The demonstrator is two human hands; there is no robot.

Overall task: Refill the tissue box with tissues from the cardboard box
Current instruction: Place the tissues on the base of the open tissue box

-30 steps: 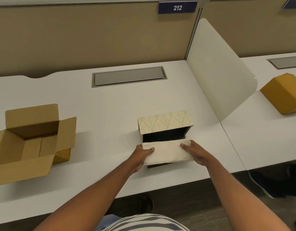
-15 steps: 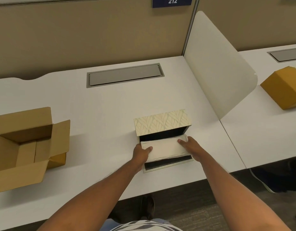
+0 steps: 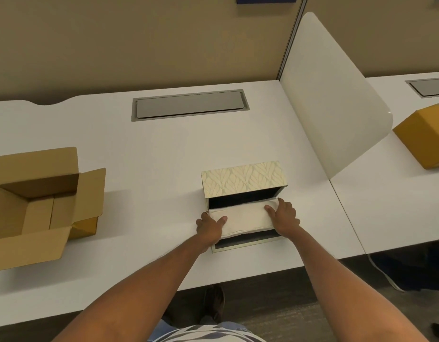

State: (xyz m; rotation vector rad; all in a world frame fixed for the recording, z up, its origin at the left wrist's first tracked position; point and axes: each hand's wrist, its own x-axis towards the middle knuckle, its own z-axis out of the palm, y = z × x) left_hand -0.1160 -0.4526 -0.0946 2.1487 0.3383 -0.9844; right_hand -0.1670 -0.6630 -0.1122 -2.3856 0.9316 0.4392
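A long white desk [image 3: 164, 149] runs along a tan wall [image 3: 139, 40], and a gray plate [image 3: 190, 104] is set into the desk top. The tissue box [image 3: 240, 182] sits near the front edge of the desk, this side of the gray plate. It has a leaf pattern on its top, and the side facing the person is open and dark inside. A stack of pale tissues [image 3: 245, 217] sticks half out of that open side. The left hand [image 3: 209, 225] grips the left end of the stack, with the thumb on top and the other fingers curled under it. The right hand [image 3: 284, 217] grips the right end, with its fingers pressed flat on top. Under the stack, a flap [image 3: 248, 241] of the tissue box lies flat on the desk. The cardboard box [image 3: 33, 206] stands well to the left of the tissue box, with its flaps open. A white divider [image 3: 332, 95] rises just to the right of the tissue box. Past the divider, a closed brown box [image 3: 423, 137] sits on the next desk.
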